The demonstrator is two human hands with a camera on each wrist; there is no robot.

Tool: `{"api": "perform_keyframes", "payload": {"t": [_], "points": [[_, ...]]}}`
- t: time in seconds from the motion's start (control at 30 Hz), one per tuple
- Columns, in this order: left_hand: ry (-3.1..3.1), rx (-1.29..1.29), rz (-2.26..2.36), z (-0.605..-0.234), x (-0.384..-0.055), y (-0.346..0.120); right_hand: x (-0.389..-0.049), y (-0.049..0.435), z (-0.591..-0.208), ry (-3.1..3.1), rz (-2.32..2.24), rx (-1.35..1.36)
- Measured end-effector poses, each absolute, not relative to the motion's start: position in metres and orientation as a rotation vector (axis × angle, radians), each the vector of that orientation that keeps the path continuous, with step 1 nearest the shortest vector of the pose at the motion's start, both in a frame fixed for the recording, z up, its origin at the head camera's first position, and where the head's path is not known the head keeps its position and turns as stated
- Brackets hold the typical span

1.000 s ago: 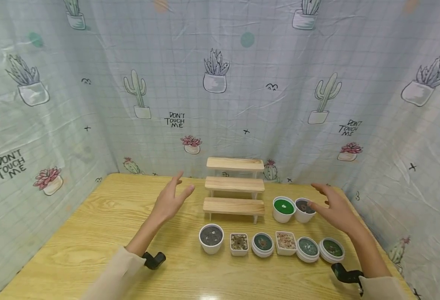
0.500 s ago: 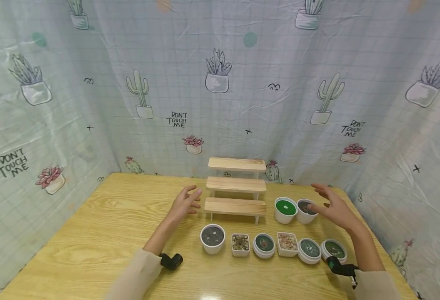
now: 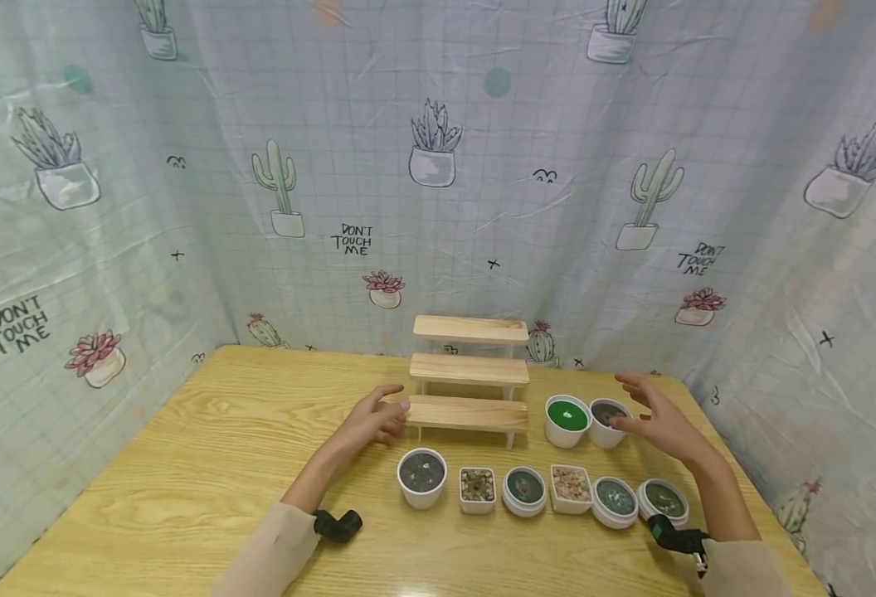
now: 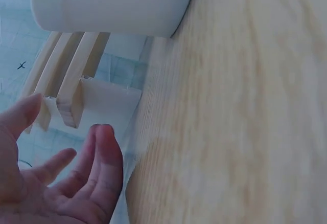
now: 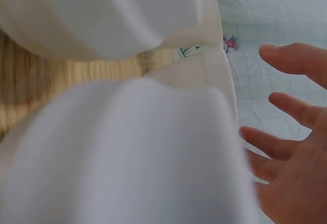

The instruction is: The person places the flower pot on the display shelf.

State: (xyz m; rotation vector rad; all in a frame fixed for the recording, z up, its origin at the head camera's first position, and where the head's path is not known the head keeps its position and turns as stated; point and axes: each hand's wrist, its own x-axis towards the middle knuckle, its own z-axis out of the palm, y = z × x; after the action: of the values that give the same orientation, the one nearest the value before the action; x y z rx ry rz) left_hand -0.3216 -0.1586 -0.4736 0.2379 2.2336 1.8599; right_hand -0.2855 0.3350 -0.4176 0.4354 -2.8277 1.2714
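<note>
My left hand [image 3: 367, 423] is at the left end of a three-step wooden shelf [image 3: 468, 410], fingers loosely bent and holding nothing. In the left wrist view, its fingertips lie just short of the shelf's plank ends [image 4: 70, 106] and a white side panel [image 4: 110, 101]. My right hand [image 3: 662, 423] hovers with spread fingers beside a white pot with dark grey filling [image 3: 604, 411]. Its thumb overlaps that pot's rim in the head view. Close by stands a white pot with a green top [image 3: 566, 414]. The right wrist view shows the hand's palm and separated fingers [image 5: 294, 152], gripping nothing.
Along the front of the wooden table [image 3: 184, 464] runs a row of small pots: a grey-filled round pot [image 3: 421, 473], a square pebble pot [image 3: 477, 489], another square pot [image 3: 571, 485] and several low round ones. A cactus-print curtain [image 3: 333, 191] surrounds the back and sides.
My left hand has moved right and nearer, from above the table's left part to the lowest shelf step's end. My right hand has dipped slightly beside the grey-filled pot. The pots stay put.
</note>
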Motion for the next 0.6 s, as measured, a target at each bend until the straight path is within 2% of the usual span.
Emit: {"api": "perform_keyframes", "payload": {"t": [0.6], "points": [[2.004, 0.370, 1.984, -0.489, -0.319, -0.157, -0.288, 0.336, -0.427, -2.857, 1.328, 0.407]]}}
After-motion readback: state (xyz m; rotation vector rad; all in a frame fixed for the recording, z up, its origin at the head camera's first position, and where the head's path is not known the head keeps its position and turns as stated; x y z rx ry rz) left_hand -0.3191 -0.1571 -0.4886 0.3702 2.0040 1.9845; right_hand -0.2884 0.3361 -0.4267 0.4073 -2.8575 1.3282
